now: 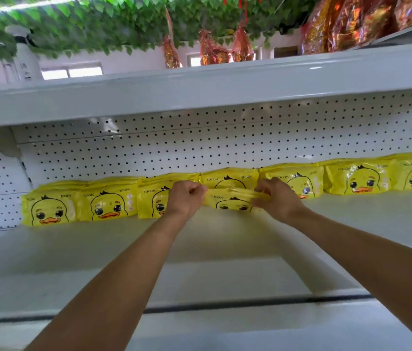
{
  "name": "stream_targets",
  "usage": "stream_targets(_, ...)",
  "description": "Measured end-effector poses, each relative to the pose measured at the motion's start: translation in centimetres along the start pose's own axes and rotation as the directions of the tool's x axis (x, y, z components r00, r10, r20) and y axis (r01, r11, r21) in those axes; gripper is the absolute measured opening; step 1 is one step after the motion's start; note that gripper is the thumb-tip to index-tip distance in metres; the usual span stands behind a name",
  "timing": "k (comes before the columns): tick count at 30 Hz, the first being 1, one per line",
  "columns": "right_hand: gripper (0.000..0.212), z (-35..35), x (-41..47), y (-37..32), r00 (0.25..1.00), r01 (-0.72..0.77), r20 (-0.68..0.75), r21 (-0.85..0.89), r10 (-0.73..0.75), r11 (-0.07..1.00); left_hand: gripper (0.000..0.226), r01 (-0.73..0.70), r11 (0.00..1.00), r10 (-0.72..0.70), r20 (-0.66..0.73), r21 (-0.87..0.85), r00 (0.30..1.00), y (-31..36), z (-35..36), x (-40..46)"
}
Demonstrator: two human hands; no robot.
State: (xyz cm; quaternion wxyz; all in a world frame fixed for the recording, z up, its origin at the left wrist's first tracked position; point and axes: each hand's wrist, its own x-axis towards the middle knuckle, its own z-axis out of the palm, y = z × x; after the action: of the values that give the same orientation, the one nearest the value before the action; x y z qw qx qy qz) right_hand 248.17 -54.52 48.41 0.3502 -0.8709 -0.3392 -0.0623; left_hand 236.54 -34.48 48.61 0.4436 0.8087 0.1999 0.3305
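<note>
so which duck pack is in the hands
The middle pack, forward of the row: left hand and right hand grip its two ends. The rest stand in line.

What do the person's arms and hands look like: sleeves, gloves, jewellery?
The left hand and right hand are ungloved; no ring, watch or bracelet shows. The left arm and right arm are bare to the frame edge, no sleeve visible.

A white metal shelf with a perforated back panel; green leaf garlands overhead, bright windows in a pale wall behind.
</note>
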Motion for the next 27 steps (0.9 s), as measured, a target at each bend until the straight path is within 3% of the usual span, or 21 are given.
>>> stream_targets(2, 0.012, 0.0, 2.4, -0.4, 0.999, -0.014, -0.028, 0.12, 0.018, 0.993, 0.022, 0.067, 0.997, -0.069, -0.08, -0.035, 0.994, -0.1, 0.6, 1.2)
stream_targets(5, 0.021, 0.7, 4.1, -1.3, 0.996, -0.066, -0.054, 0.138, 0.074, 0.988, 0.015, 0.146, 0.988, -0.151, -0.105, -0.053, 0.983, -0.2, 0.7, 2.2)
stream_targets(13, 0.026, 1.9, 7.6, -0.5, 0.989, -0.101, -0.103, 0.09, 0.111, 0.991, 0.04, 0.104, 0.988, -0.1, -0.039, 0.117, 0.994, -0.4, 1.8, 4.0)
stream_targets(19, 0.032, 2.4, 7.7, -0.5, 0.99, -0.064, -0.126, 0.03, 0.067, 0.997, 0.042, 0.128, 0.985, -0.128, -0.011, 0.118, 0.992, -0.5, 1.4, 3.8)
stream_targets(22, 0.035, 2.4, 7.1, -0.9, 0.991, -0.032, -0.135, -0.11, 0.017, 0.993, 0.042, 0.124, 0.984, -0.126, 0.007, 0.13, 0.992, 0.1, 1.1, 3.6)
stream_targets(27, 0.042, 1.2, 4.5, -2.0, 0.977, 0.044, -0.17, -0.428, -0.128, 0.903, 0.038, -0.01, 0.961, 0.004, 0.022, 0.277, 1.0, 0.8, -0.2, 2.4)
